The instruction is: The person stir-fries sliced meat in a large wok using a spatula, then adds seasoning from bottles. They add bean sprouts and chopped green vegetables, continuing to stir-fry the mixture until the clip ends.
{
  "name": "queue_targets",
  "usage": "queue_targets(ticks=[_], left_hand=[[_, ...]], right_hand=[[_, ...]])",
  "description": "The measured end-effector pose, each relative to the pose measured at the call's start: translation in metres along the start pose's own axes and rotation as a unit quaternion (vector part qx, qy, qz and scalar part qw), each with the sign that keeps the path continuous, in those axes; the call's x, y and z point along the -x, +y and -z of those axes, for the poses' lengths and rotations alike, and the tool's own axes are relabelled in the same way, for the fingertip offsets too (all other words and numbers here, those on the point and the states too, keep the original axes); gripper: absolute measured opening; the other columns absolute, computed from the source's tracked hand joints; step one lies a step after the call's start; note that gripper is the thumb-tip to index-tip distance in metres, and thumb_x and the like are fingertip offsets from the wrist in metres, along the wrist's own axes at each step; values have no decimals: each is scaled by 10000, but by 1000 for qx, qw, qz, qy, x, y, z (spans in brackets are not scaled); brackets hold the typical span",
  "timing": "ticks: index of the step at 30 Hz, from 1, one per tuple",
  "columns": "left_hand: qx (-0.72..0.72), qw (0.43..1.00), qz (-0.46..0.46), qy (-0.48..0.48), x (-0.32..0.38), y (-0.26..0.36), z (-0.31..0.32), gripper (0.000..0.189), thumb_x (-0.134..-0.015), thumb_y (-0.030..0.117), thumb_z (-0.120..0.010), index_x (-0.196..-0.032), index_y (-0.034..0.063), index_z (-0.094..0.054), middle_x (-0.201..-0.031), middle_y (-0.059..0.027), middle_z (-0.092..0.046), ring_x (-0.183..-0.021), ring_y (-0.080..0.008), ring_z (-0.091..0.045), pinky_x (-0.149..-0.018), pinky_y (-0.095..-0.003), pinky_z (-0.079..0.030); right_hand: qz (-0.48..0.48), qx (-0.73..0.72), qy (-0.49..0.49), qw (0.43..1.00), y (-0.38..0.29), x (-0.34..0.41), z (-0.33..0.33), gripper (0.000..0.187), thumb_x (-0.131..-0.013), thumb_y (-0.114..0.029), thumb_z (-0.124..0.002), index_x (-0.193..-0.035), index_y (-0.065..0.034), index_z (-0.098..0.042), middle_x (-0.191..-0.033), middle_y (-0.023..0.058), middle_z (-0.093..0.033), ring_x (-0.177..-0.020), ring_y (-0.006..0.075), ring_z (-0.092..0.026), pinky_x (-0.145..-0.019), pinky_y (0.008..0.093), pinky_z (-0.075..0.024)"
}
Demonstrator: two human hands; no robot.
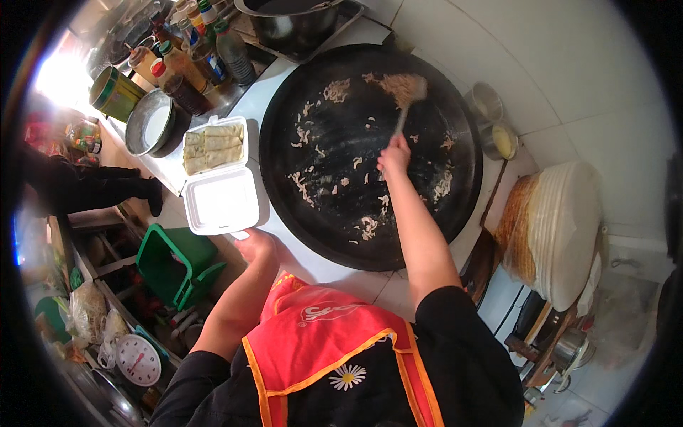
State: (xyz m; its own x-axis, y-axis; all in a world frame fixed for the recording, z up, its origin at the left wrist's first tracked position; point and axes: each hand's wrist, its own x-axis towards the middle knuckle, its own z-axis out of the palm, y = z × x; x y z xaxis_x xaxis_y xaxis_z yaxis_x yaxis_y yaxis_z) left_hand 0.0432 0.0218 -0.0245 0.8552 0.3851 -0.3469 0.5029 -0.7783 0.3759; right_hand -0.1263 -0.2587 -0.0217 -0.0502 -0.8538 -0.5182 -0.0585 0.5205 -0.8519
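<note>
My right hand (395, 156) grips the handle of a spatula (404, 113) over a large round black griddle (325, 235). The spatula's blurred head meets shredded, cooked-looking food (395, 85) near the far side. Smaller pale shreds lie scattered across the griddle. My left hand (255, 244) is at the counter edge, by the near end of an open white foam takeaway box (221, 203). Its fingers are at a small white piece there; whether they grip it is unclear. Several rolled flatbread pieces (216, 147) fill the box's far half.
Sauce bottles (184, 91), a metal bowl (151, 123) and a large pot (293, 29) stand at the far left. Small metal cups (500, 141) sit right of the griddle, near stacked round flatbreads (549, 229). A green bin (179, 261) and a person's legs (106, 189) are left.
</note>
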Motion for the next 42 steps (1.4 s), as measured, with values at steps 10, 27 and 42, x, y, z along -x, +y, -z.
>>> queue_targets(ticks=[10,27,42], left_hand=[[23,1000,-12,8,11,6,8,698,-836,590,-364,-1066,-48,-529,-1034,-257,-587,-991,-421,-546,-894,-471,-404],[11,999,-8,-32,-3,1,-7,687,-829,585,-385,-1050,-47,-538,-1022,-256,-592,-974,-416,-556,-884,-466,-413],[23,1000,4,-20,3,6,1,677,-823,580,-404,-1035,-47,-546,-1012,-256,-595,-960,-411,-566,-876,-463,-422]], right_hand=[[302,560,-276,721,4,150,34,313,-893,-210,-458,-1195,-147,-511,-723,198,-596,-679,382,-590,-581,481,-460],[69,733,-145,661,-43,287,175,261,-860,-114,-407,-1043,-16,-565,-776,205,-621,-743,353,-619,-659,460,-486],[107,502,35,858,7,188,230,287,-905,-185,-443,-1139,-77,-568,-681,139,-607,-522,265,-581,-462,384,-478]])
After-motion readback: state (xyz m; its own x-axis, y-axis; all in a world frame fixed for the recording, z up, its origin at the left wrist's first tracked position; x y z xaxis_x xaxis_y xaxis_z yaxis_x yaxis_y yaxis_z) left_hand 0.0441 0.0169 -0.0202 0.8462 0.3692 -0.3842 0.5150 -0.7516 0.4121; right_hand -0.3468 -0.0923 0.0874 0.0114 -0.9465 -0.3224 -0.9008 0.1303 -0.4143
